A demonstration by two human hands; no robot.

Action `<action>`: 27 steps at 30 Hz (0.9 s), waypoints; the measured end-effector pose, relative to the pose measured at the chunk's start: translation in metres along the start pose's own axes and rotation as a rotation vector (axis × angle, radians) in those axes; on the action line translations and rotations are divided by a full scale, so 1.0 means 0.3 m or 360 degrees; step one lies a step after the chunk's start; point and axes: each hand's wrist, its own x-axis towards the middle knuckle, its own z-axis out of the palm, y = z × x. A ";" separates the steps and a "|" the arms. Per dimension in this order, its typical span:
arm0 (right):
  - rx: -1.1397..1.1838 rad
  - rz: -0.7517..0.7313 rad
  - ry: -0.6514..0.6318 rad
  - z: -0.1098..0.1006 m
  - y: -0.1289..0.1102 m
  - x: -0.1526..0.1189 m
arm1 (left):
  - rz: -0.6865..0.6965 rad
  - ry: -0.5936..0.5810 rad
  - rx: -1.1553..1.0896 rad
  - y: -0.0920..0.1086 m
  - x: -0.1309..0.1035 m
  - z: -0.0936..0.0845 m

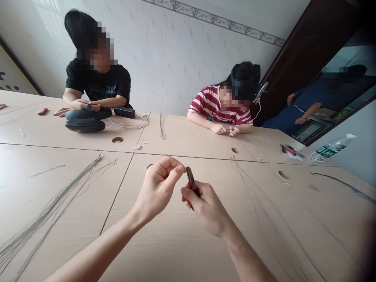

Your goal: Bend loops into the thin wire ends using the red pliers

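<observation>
Above the middle of the pale wooden table (164,243), my left hand (161,186) is closed in a pinch; what it holds between thumb and forefinger is too small to make out. My right hand (204,203) is wrapped round small pliers (191,181) with dark metal jaws and red-and-black handles. The jaws point up and their tip is right beside my left fingertips. A bundle of thin grey wires (70,184) lies on the table to the left, and more loose thin wires (264,196) lie to the right.
Across the table sit a person in black (98,84) and a person in stripes (220,105). A dark case (85,120), a black box (124,112), red-handled tools (289,150) and a bottle (331,149) lie on the far side. Another person (308,102) is at the right.
</observation>
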 end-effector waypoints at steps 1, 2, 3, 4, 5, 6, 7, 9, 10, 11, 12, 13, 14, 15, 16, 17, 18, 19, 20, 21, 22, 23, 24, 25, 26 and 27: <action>-0.0002 0.0001 0.0003 0.000 0.001 0.000 | 0.0004 -0.0003 0.0000 0.000 -0.001 0.001; -0.0007 0.0001 0.0006 0.000 0.002 0.001 | 0.0010 -0.0003 -0.0002 -0.001 -0.001 0.002; -0.0013 0.0001 0.0008 0.001 0.002 0.001 | 0.0014 -0.0007 -0.0008 -0.002 -0.002 0.003; -0.0018 -0.0002 0.0013 0.001 0.002 0.001 | 0.0018 -0.0013 -0.0015 -0.002 -0.002 0.004; -0.0024 -0.0009 0.0020 0.003 0.002 0.002 | 0.0019 -0.0022 -0.0025 -0.003 -0.002 0.004; -0.0031 -0.0018 0.0026 0.004 0.002 0.002 | 0.0020 -0.0030 -0.0034 -0.004 -0.002 0.005; -0.0038 -0.0031 0.0032 0.005 0.003 0.002 | 0.0021 -0.0037 -0.0042 -0.004 -0.001 0.005; -0.0049 -0.0053 0.0036 0.006 0.003 0.002 | 0.0019 -0.0043 -0.0053 -0.004 0.000 0.005; -0.0052 -0.0060 0.0036 0.007 0.003 0.001 | 0.0019 -0.0040 -0.0057 -0.004 0.000 0.005; -0.0053 -0.0063 0.0035 0.007 0.003 0.001 | 0.0017 -0.0038 -0.0059 -0.003 0.000 0.005; -0.0054 -0.0064 0.0035 0.007 0.002 0.001 | 0.0014 -0.0036 -0.0058 -0.003 0.000 0.005; -0.0056 -0.0068 0.0036 0.007 0.001 0.001 | 0.0013 -0.0036 -0.0058 -0.003 -0.001 0.005; -0.0059 -0.0070 0.0037 0.007 0.000 0.001 | 0.0013 -0.0034 -0.0058 -0.002 -0.001 0.005; -0.0064 -0.0074 0.0039 0.007 -0.001 0.002 | 0.0014 -0.0036 -0.0060 -0.002 -0.002 0.005; -0.0069 -0.0076 0.0043 0.008 -0.002 0.002 | 0.0014 -0.0039 -0.0065 -0.003 -0.003 0.006; -0.0074 -0.0079 0.0050 0.008 -0.002 0.002 | 0.0015 -0.0039 -0.0074 -0.003 -0.003 0.006; -0.0078 -0.0085 0.0055 0.008 -0.003 0.002 | 0.0014 -0.0042 -0.0084 -0.004 -0.003 0.006; -0.0083 -0.0091 0.0062 0.009 -0.003 0.002 | 0.0011 -0.0043 -0.0095 -0.005 -0.003 0.007; -0.0088 -0.0096 0.0064 0.009 -0.002 0.002 | 0.0008 -0.0046 -0.0105 -0.006 -0.003 0.007; -0.0093 -0.0100 0.0063 0.010 -0.001 0.002 | 0.0005 -0.0049 -0.0114 -0.007 -0.002 0.007; -0.0099 -0.0102 0.0062 0.010 0.001 0.002 | 0.0003 -0.0048 -0.0123 -0.007 -0.001 0.007; -0.0103 -0.0099 0.0059 0.011 0.003 0.003 | 0.0002 -0.0046 -0.0131 -0.007 0.000 0.007; -0.0106 -0.0093 0.0059 0.011 0.005 0.004 | 0.0005 -0.0044 -0.0142 -0.006 0.000 0.008; -0.0107 -0.0087 0.0061 0.011 0.008 0.005 | 0.0009 -0.0042 -0.0155 -0.006 0.000 0.008; -0.0108 -0.0082 0.0062 0.011 0.010 0.006 | 0.0014 -0.0043 -0.0170 -0.005 -0.001 0.009; -0.0108 -0.0076 0.0064 0.011 0.012 0.007 | 0.0017 -0.0047 -0.0190 -0.004 -0.002 0.010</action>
